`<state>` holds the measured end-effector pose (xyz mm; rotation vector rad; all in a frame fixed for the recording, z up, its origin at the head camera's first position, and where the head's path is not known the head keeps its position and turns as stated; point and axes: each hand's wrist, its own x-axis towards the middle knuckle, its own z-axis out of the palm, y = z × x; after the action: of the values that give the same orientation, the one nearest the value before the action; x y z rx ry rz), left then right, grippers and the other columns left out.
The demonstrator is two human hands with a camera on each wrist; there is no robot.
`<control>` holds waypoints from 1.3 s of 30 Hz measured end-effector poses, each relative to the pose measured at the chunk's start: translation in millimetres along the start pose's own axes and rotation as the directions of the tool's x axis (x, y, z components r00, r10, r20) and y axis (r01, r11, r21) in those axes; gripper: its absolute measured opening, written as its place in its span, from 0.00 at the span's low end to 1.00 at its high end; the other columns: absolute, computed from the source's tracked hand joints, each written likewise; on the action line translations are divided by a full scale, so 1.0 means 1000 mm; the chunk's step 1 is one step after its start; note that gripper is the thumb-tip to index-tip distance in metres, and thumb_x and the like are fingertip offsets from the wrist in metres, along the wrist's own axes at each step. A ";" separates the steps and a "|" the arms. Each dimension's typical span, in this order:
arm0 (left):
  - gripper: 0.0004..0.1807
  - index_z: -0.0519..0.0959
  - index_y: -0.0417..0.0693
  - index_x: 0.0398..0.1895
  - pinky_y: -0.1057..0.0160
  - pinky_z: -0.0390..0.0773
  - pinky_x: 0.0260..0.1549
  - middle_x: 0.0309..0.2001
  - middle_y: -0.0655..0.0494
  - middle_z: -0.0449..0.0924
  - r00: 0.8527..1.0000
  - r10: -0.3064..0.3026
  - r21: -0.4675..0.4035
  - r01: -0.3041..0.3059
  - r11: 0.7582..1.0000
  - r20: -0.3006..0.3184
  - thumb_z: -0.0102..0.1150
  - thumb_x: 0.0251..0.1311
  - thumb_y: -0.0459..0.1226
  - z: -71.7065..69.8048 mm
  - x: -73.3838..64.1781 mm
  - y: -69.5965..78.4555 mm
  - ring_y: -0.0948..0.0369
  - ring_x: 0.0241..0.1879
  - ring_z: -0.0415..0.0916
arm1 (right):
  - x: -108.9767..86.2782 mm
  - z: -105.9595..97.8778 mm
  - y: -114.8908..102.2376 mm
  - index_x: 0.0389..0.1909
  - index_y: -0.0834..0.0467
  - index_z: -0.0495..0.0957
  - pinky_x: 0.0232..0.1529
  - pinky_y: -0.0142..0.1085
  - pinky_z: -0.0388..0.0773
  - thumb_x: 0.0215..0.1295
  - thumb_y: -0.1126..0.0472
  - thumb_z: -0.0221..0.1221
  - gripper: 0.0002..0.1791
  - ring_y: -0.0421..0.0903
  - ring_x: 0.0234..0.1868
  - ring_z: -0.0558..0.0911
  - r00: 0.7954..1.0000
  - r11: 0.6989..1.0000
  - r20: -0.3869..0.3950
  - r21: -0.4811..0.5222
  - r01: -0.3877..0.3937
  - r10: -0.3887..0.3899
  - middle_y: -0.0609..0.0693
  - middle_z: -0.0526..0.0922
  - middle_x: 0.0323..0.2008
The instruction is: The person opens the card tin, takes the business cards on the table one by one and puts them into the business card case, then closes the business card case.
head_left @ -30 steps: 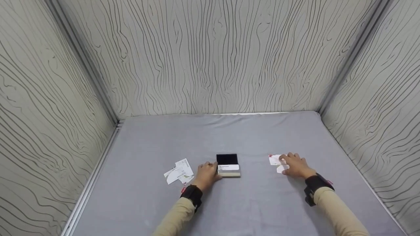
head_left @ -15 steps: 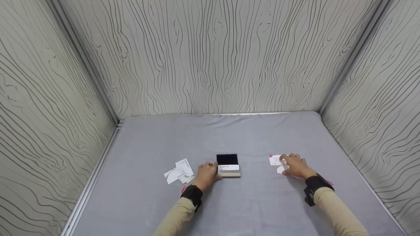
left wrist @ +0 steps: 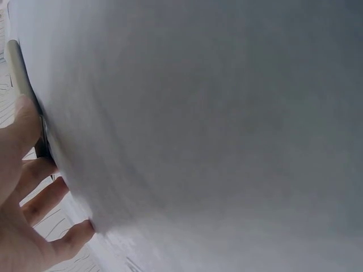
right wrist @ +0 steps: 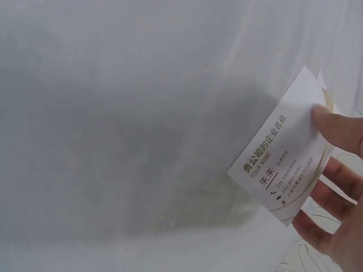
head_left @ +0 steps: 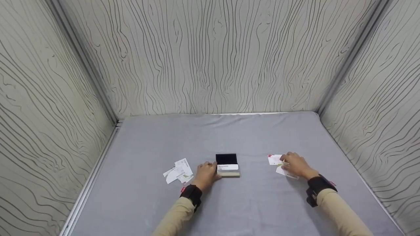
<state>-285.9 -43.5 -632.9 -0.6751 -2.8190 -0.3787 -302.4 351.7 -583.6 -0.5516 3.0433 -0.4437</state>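
Observation:
An open card case [head_left: 228, 175] with a black raised lid and a white card inside lies on the cloth in the middle of the head view. My left hand [head_left: 205, 175] holds its left side, thumb at the front edge [left wrist: 20, 73] and fingers behind. On the right, my right hand [head_left: 296, 165] pinches a white business card [right wrist: 278, 164], thumb on its printed face and fingers beneath. The card is tilted in the right wrist view, with another card edge [right wrist: 322, 82] showing behind it. A card with a red corner [head_left: 274, 159] lies just left of those fingers.
Several white cards [head_left: 178, 171] lie overlapping to the left of my left hand. Grey cloth [head_left: 249, 203] covers the table. Panels with a wood-line pattern [head_left: 210, 59] rise at the back and both sides.
My right hand has shifted slightly and its fingers have drawn together on the business card, which now shows more below the hand. My left hand and the case stay in place.

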 end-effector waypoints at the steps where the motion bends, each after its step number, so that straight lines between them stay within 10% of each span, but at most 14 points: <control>1: 0.31 0.78 0.38 0.55 0.50 0.75 0.43 0.44 0.44 0.84 1.000 0.003 -0.003 -0.003 1.000 -0.004 0.70 0.54 0.49 0.000 0.000 0.000 0.50 0.47 0.78 | 0.000 -0.001 -0.001 0.43 0.66 0.80 0.42 0.59 0.73 0.59 0.68 0.64 0.11 0.61 0.42 0.78 1.000 1.000 0.002 0.019 0.019 -0.019 0.59 0.80 0.38; 39: 0.29 0.78 0.40 0.52 0.50 0.75 0.42 0.41 0.47 0.84 1.000 -0.002 0.008 0.002 1.000 -0.026 0.71 0.53 0.49 0.002 0.000 0.000 0.51 0.45 0.78 | 0.020 -0.004 -0.059 0.52 0.68 0.75 0.47 0.55 0.77 0.55 0.82 0.59 0.22 0.61 0.48 0.80 0.952 0.947 -0.160 0.149 0.284 -0.261 0.61 0.81 0.46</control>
<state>-286.4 -42.8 -635.2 -0.6614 -2.7952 -0.3736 -301.4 293.1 -563.1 -0.9763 3.0223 -0.7738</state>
